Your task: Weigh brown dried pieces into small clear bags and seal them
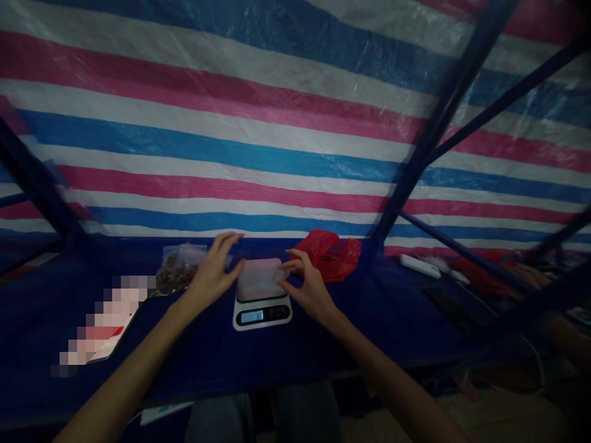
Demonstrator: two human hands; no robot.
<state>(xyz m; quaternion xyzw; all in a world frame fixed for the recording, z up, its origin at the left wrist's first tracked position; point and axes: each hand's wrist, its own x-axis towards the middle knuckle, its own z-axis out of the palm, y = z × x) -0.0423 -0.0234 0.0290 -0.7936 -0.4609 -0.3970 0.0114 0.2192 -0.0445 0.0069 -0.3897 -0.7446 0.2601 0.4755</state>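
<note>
A white digital kitchen scale (240, 323) sits on the blue table, its lit display showing what looks like 3.8. Lying flat over its platform is a frosted, translucent plastic bag (261, 280). My left hand (219, 264) is open just left of the scale, fingers spread and nothing in them. On the other side, my right hand (307, 283) has its fingers and thumb apart at the bag's right edge; whether they touch it I cannot tell. Behind my left wrist lies a clear bag of small brown pieces (174, 271). A red plastic bag (339, 258) lies beyond my right hand.
Left of my forearm lies a blurred-out flat device (108, 326). Blue metal posts (415, 147) rise beside the table, before a striped plastic sheet (240, 147). To the right are a white elongated object (419, 266) and a dark phone-like slab (450, 307).
</note>
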